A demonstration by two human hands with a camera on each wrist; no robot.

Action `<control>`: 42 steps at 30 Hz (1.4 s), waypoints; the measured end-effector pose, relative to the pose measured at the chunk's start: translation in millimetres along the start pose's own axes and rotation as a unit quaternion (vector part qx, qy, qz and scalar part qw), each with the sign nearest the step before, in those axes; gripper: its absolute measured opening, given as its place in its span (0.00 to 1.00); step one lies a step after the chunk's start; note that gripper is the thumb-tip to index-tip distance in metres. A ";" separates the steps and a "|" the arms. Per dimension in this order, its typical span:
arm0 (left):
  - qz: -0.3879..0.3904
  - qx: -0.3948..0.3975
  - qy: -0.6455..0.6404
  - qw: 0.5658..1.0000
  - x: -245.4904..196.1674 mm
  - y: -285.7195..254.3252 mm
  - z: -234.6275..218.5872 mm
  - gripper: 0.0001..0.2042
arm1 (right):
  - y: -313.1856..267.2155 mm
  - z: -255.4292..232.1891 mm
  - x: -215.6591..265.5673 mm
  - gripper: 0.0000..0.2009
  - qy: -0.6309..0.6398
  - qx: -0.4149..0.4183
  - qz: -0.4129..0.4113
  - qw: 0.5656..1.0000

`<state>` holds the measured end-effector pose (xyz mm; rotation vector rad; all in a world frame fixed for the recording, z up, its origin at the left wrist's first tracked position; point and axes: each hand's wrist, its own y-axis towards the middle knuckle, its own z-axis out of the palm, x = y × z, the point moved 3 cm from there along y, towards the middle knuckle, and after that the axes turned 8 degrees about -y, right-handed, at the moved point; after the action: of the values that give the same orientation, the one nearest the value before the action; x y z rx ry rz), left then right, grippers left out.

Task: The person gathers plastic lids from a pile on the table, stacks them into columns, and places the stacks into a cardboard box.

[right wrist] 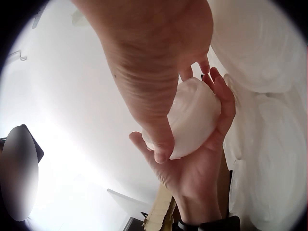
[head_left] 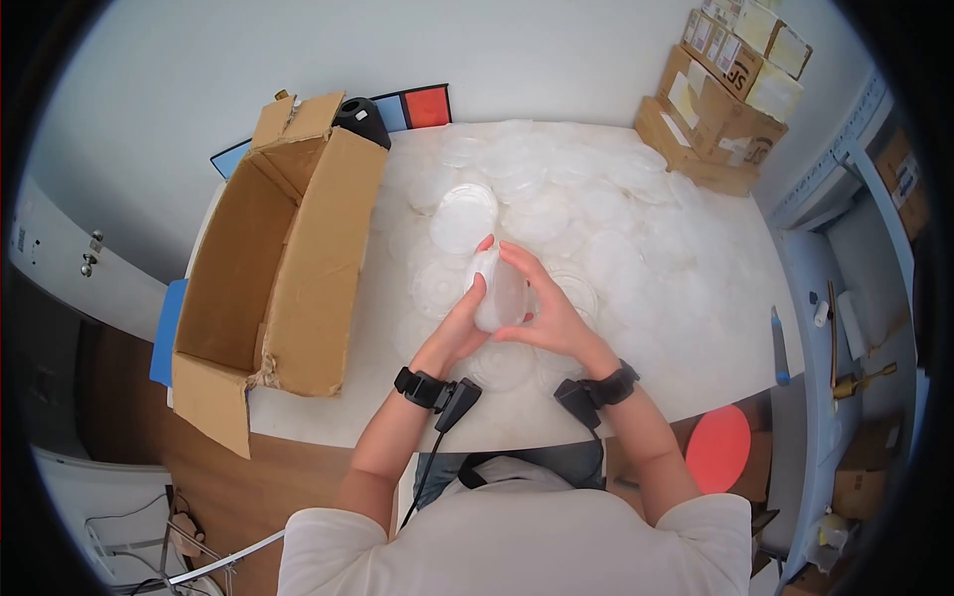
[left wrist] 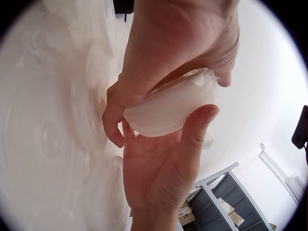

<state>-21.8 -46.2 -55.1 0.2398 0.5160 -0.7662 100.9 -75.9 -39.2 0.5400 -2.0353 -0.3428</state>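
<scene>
Over the table, both hands hold a short stack of translucent round plastic lids [head_left: 502, 291], tilted on edge in the head view. My left hand [head_left: 459, 326] cups one side, its thumb along the near face. From the other side my right hand [head_left: 554, 316] spans the rim with fingers at the top and thumb at the bottom. In the left wrist view the stack [left wrist: 166, 108] lies between the two palms. The right wrist view shows the right thumb pressed on the stack's [right wrist: 195, 120] edge, with part of the right fingers hidden behind it.
Loose clear lids [head_left: 616, 258] spread thickly over the white table [head_left: 696, 397]. An open cardboard box [head_left: 343, 268] stands at the left, stacked parcels [head_left: 711, 119] at the back right. A blue-handled tool [head_left: 779, 348] lies by the right edge. Beyond are shelves [head_left: 855, 238]; below, a red round seat [head_left: 718, 449].
</scene>
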 end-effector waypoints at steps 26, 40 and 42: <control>0.128 -0.061 -0.008 0.990 -42.7 -3.7 -19.2 0.33 | -6.4 3.4 -12.6 0.33 -0.272 0.020 0.044 0.961; -0.002 -0.030 0.014 0.999 -4.2 -3.4 -14.7 0.30 | -1.4 -5.5 2.3 0.35 -0.037 -0.015 0.023 0.999; -0.007 -0.022 0.025 0.999 -5.8 -10.3 -3.9 0.30 | -3.0 -9.5 9.3 0.36 -0.038 -0.019 0.016 0.999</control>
<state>-34.1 -48.4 -55.6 0.2144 0.5814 -0.7622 105.8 -83.4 -28.9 0.4777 -2.1029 -0.3877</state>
